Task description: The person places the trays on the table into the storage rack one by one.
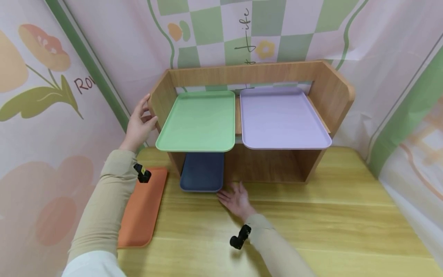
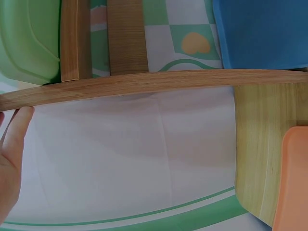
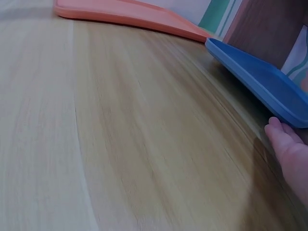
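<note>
A two-level wooden shelf (image 1: pixel 247 71) stands on the table. My left hand (image 1: pixel 140 125) touches its left side panel (image 2: pixel 159 83), fingers spread against the edge. On the upper level lie a green tray (image 1: pixel 200 121) and a purple tray (image 1: pixel 283 117), side by side, jutting past the front. Below, at the left, a dark blue tray (image 1: pixel 202 172) sticks partly out of the lower compartment. My right hand (image 1: pixel 237 201) is at the blue tray's front right corner, fingers extended; in the right wrist view the fingertips (image 3: pixel 274 122) meet or nearly meet its rim.
An orange tray (image 1: pixel 147 211) lies on the table left of the shelf, partly behind my left forearm. The wooden table (image 1: pixel 294 223) extends in front and to the right. Patterned cloth (image 1: pixel 114 34) hangs behind the shelf and at both sides.
</note>
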Demonstrator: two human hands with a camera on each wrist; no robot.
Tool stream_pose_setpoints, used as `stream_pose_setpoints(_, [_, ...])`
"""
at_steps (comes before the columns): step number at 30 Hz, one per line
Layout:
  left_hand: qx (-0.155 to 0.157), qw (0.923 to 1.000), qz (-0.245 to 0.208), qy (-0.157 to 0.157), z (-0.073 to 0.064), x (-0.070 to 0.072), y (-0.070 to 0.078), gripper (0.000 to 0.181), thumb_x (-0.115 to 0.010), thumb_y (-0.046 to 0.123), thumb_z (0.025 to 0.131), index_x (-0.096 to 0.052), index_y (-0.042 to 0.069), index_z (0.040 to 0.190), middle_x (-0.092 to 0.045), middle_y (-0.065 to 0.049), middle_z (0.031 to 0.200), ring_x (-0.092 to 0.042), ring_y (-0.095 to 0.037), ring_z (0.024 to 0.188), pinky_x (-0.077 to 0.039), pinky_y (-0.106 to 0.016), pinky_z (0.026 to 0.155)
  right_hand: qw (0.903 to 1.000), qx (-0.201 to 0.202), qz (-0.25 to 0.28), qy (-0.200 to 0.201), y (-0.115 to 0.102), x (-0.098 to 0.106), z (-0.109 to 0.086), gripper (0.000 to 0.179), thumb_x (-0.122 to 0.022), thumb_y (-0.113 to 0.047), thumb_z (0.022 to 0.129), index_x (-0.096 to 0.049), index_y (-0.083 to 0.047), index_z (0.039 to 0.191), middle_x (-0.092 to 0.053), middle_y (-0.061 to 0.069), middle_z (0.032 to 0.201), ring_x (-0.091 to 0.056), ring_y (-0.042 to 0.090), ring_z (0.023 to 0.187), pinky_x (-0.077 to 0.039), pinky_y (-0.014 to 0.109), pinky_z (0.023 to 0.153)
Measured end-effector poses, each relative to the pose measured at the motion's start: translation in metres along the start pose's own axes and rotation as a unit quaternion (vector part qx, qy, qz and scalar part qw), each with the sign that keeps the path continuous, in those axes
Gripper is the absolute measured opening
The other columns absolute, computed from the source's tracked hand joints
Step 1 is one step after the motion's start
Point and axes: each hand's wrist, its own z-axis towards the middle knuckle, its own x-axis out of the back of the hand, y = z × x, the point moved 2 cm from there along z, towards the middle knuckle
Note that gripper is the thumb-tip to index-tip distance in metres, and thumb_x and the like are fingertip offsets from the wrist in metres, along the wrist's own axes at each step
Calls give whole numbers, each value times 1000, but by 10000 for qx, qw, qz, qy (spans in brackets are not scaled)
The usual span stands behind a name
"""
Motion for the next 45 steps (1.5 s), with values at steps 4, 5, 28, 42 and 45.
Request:
stream_pose_setpoints(4, [27,10000,-21,-2,0,0,-1,73,-52,8,96,-19,48,147,-37,-14,145,-49,-32,124,-50,-52,93,9995,97,47,-291,5,22,6,77,-19,-57,98,9,-10,152,-4,40,149,-11,50,140,-14,51,118])
stream_pose_setpoints(5, [33,10000,-18,-1,0,0,-1,73,-52,8,96,-19,48,146,-37,-14,145,-49,-32,124,-50,-52,93,9995,117,6,-283,4,24,5,77,-20,-57,98,7,-10,152,-6,38,149,-13,49,140,-16,50,118])
stream_pose_setpoints(28, [-69,10000,-25,20,0,-2,2,72,-51,7,96,-20,48,146,-38,-15,144,-49,-33,124,-52,-50,91,9971,-86,747,119,-82,68,-65,56,-19,-40,102,-12,-15,152,-5,20,155,-7,29,144,-14,38,120])
stream_pose_setpoints(42, [-65,10000,45,25,-2,3,-1,73,-52,6,95,-21,48,146,-39,-14,143,-50,-33,123,-54,-44,89,9639,969,2410,-578,-216,95,-128,33,-38,-20,100,-59,5,104,-58,19,99,-54,29,91,-45,40,92])
stream_pose_setpoints(45, [-61,10000,35,29,-2,3,-2,73,-52,6,95,-20,47,147,-39,-15,143,-50,-33,123,-54,-46,89,9691,1444,2000,73,-254,76,-136,20,-40,-13,99,-55,0,100,-54,15,98,-52,26,91,-47,38,87])
